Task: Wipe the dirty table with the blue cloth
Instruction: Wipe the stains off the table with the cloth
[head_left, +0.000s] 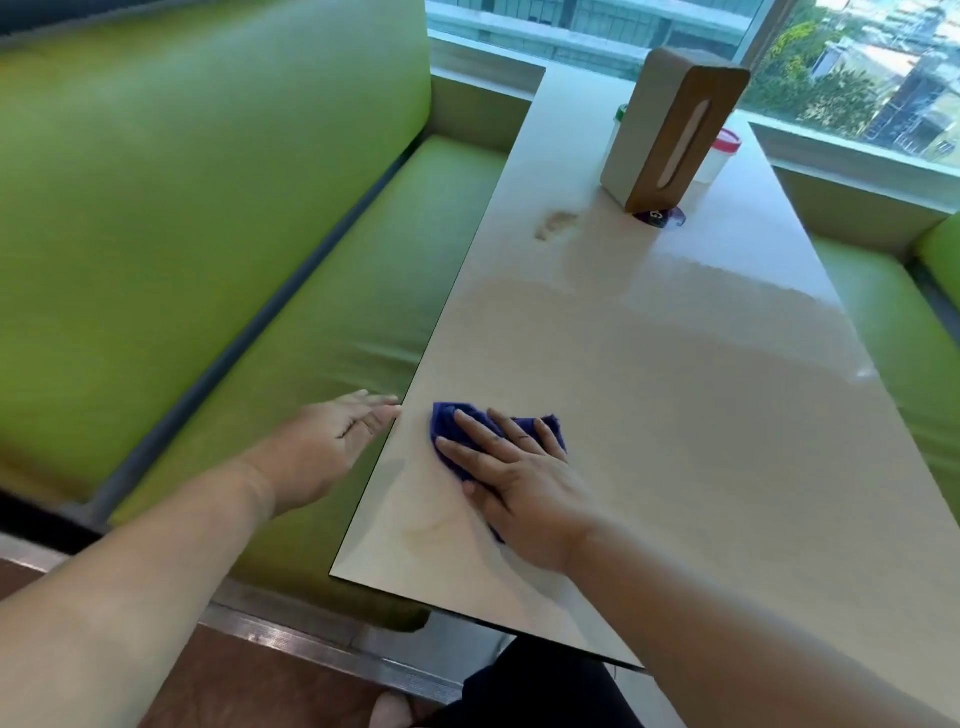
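Two green benches (208, 218) flank the long pale table (649, 395). At its far end, around one o'clock, a brown napkin box (675, 130) stands upright with a red-lidded jar (722, 150) just behind it. My right hand (519, 478) lies flat, fingers straight and spread, pressing the blue cloth (447, 423) onto the table at about seven o'clock, near the left edge. My left hand (332, 441) is open too and holds nothing. It is at nine o'clock of the cloth with its fingertips at the table's edge; whether they touch it I cannot tell. The cloth is bunched, and I judge it soft and light, so it should slide easily on this glossy top and slip out unless my palm bears down on its middle. Pinching a corner would only drag it into a rope. A brown stain (556, 224) sits at eleven o'clock, well apart from the cloth, and a faint smear (431, 527) lies at six o'clock of the cloth, beside my wrist.
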